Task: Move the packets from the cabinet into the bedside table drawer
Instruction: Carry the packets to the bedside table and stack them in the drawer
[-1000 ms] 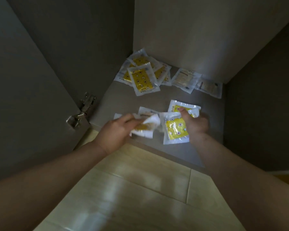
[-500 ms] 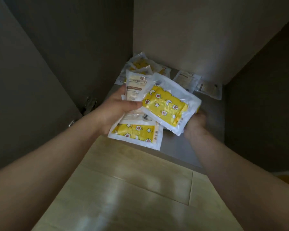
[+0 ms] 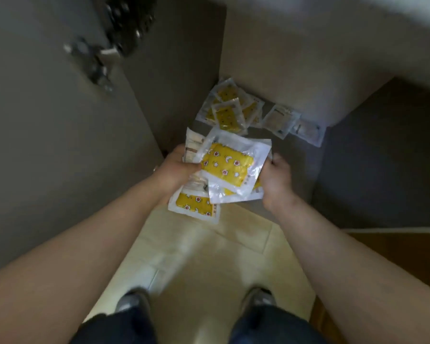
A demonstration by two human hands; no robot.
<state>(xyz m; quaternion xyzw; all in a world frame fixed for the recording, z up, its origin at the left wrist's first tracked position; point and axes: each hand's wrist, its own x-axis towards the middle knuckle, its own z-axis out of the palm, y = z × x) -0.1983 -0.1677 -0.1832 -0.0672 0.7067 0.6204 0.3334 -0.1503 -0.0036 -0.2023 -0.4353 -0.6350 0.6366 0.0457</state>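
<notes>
Both my hands hold one stack of packets [image 3: 227, 167] above the cabinet's front edge. The top packet is clear plastic with a yellow patterned pad inside. My left hand [image 3: 176, 170] grips the stack's left side, thumb on top. My right hand [image 3: 276, 180] grips its right edge. A yellow packet [image 3: 194, 207] hangs out at the bottom of the stack. Several more yellow packets [image 3: 227, 112] lie in a heap at the back of the cabinet floor [image 3: 298, 155], with two pale packets [image 3: 281, 119] beside them to the right.
The open cabinet door [image 3: 60, 145] stands at my left with a metal hinge [image 3: 97, 63] on it. The cabinet's back wall [image 3: 296, 65] rises behind the packets. Pale floor tiles [image 3: 209, 256] and my two feet [image 3: 134, 299] are below. No bedside table is in view.
Both hands picked packets off the cabinet floor, brought them together into one stack and drew it toward me. The view has tilted down, showing my feet.
</notes>
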